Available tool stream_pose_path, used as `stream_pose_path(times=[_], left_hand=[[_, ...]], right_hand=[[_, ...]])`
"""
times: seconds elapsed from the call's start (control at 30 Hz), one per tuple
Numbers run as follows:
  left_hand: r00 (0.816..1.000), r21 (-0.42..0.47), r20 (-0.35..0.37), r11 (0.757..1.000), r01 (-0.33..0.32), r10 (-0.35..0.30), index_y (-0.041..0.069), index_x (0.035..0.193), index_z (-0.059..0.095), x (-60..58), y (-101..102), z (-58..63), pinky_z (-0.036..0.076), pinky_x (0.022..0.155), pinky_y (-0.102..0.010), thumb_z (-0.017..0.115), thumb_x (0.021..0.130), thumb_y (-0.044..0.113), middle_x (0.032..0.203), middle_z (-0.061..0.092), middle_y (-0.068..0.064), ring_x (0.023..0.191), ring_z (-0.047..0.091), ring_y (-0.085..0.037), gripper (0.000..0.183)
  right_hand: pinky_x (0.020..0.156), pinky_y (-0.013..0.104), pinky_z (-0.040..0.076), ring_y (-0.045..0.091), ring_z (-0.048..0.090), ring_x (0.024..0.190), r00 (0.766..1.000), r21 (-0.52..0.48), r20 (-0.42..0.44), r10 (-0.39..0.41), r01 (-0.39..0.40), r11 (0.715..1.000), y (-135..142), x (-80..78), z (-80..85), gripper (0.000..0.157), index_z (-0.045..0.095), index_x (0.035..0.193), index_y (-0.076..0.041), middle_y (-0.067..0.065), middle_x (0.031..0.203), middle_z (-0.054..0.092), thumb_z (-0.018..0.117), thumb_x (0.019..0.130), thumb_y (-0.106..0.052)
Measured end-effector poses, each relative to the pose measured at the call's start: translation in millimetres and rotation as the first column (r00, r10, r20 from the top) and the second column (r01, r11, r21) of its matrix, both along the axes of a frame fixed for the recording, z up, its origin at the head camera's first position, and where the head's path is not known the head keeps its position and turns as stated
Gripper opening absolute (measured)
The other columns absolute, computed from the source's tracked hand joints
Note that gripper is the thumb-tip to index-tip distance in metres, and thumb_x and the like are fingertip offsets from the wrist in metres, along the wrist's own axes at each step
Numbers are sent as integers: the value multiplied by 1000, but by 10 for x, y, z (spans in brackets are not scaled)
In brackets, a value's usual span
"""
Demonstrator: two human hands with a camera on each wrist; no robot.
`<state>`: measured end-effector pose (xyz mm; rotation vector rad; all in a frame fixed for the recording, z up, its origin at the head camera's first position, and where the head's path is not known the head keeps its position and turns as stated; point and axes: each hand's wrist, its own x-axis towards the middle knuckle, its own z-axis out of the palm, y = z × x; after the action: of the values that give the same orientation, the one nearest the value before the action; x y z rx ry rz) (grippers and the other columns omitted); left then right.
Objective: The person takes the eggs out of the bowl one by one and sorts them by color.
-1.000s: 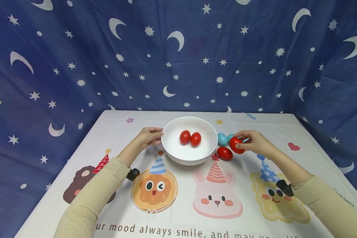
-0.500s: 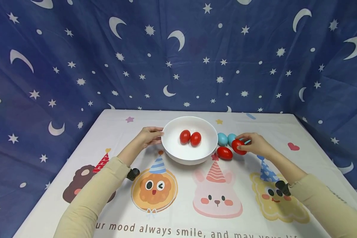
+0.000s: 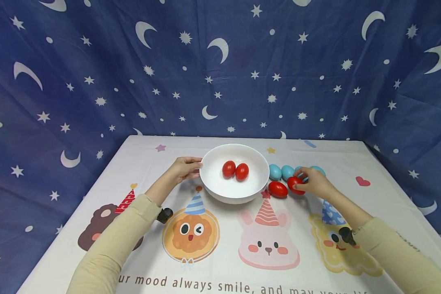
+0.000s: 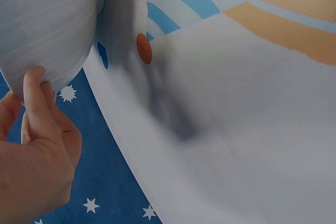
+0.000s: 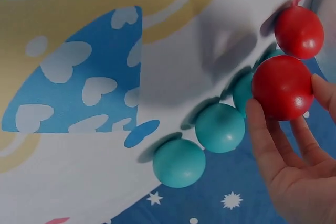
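In the head view my left hand (image 3: 186, 167) grips the left rim of a white bowl (image 3: 228, 195). The left wrist view has the thumb on one side of the bowl's wall (image 4: 52, 30) and fingers on the other. Inside the bowl lie two red eggs (image 3: 228, 169). To its right, my right hand (image 3: 316, 182) pinches a red egg (image 3: 296, 185) between thumb and fingers; the right wrist view shows this egg (image 5: 282, 87) closely. Another red egg (image 3: 278, 189) lies just left of the held one. Behind them runs a row of several blue eggs (image 3: 275, 172), partly hidden by my hand.
A white cloth (image 3: 213, 281) printed with cartoon faces and lettering covers the table. Behind it hangs a dark blue curtain (image 3: 242, 110) with moons and stars. The blue egg (image 5: 179, 163) at the row's end lies near the table's far edge in the right wrist view.
My right hand has shifted slightly right and nearer with the red egg, uncovering more of the blue eggs. My left hand and the bowl have stayed in place.
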<state>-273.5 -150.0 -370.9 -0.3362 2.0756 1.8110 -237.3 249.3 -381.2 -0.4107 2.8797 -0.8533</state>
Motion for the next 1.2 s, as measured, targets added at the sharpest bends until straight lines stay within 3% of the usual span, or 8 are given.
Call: stream_pose_path(times=[0.7,0.97,1.2], left_hand=[[1000,-3,2,1000,4,-4,4,132,54,-10,4,-15,60,62,-16,62,91,8,106,61,-7,66,64,-2,42],[1000,8,3,1000,9,-9,3,132,53,1,2,-12,60,61,-16,62,90,7,97,62,-4,64,64,-3,43],[1000,15,-4,1000,-1,1,2,131,53,-12,-1,2,60,61,-16,62,89,5,82,61,2,62,64,-3,43]], right_hand=[[69,35,61,31,60,83,1000,52,-17,-14,15,999,-55,41,-132,33,62,106,8,24,95,64,72,79,-7],[67,33,60,29,60,81,1000,45,-6,-22,22,999,-62,44,-131,32,62,106,8,24,95,63,72,79,-7],[75,41,61,33,62,85,1000,40,-6,-16,16,999,-54,31,-108,29,63,105,8,26,97,64,71,80,-5]])
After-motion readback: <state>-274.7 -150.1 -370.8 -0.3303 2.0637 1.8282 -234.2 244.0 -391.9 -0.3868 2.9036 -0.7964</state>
